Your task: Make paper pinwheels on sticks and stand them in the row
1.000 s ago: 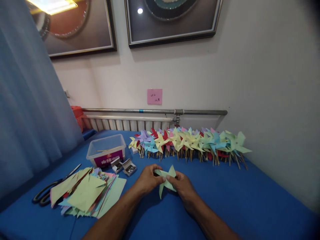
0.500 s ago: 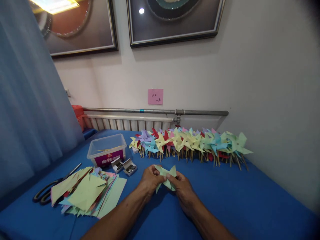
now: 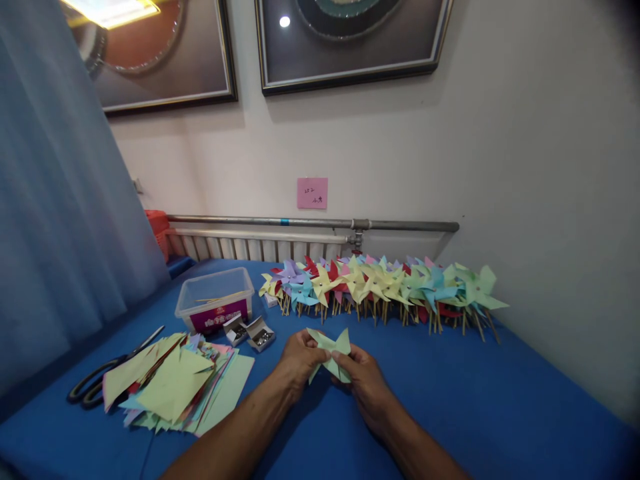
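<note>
Between my two hands is a pale green paper pinwheel point(image 3: 341, 345), its corners folded toward the middle. My left hand point(image 3: 301, 357) pinches its left side, the thumb pressing near the centre. From the right, my right hand point(image 3: 363, 373) grips it too, its thumb close to the other thumb. The fingers behind the paper are partly hidden. Ahead and to the left stand two small open boxes of metal pins, the left box point(image 3: 235, 331) and the right box point(image 3: 261, 335). A pile of cut coloured paper sheets point(image 3: 175, 383) lies left of my left arm.
Finished pinwheels on sticks point(image 3: 375, 287) form a long row at the back of the blue-covered table point(image 3: 480, 413). A clear plastic tub point(image 3: 215, 300) holds a few thin sticks. Black-handled scissors point(image 3: 107, 367) lie far left, near a blue curtain point(image 3: 65, 187).
The pinwheel has tilted slightly in my fingers and shifted a touch to the left. Both hands keep their hold; the other things stay where they were.
</note>
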Available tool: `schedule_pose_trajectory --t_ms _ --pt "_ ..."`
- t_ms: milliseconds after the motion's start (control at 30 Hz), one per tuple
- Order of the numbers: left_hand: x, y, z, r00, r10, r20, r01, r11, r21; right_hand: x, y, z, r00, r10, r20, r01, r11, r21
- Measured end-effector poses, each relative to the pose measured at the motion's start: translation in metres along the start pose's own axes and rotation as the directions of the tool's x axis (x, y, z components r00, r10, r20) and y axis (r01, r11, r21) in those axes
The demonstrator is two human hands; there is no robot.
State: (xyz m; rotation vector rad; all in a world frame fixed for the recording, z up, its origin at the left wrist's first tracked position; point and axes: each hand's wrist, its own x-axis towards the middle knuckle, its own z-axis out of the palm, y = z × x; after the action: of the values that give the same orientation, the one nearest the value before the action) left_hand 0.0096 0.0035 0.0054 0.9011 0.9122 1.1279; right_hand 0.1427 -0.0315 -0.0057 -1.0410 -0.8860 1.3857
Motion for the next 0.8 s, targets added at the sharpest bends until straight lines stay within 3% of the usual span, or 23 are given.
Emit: schedule_pose_trajectory --t_ms 300,500,800 --pt "-0.002 0.001 0.0 0.996 -0.002 0.093 0.006 0.999 -0.047 0.001 -0.001 0.0 0.999 0.007 -0.041 -0.007 1.0 0.006" --pt "-0.003 0.004 -0.004 0.993 -0.018 0.117 0.021 0.999 -0.027 0.0 -0.007 -0.006 0.997 0.034 0.071 -0.036 0.999 0.019" --pt "-0.001 0.009 -0.011 0.981 -0.071 0.183 0.07 0.997 0.011 0.003 -0.004 -0.01 0.988 0.048 0.146 -0.046 0.999 -0.018"
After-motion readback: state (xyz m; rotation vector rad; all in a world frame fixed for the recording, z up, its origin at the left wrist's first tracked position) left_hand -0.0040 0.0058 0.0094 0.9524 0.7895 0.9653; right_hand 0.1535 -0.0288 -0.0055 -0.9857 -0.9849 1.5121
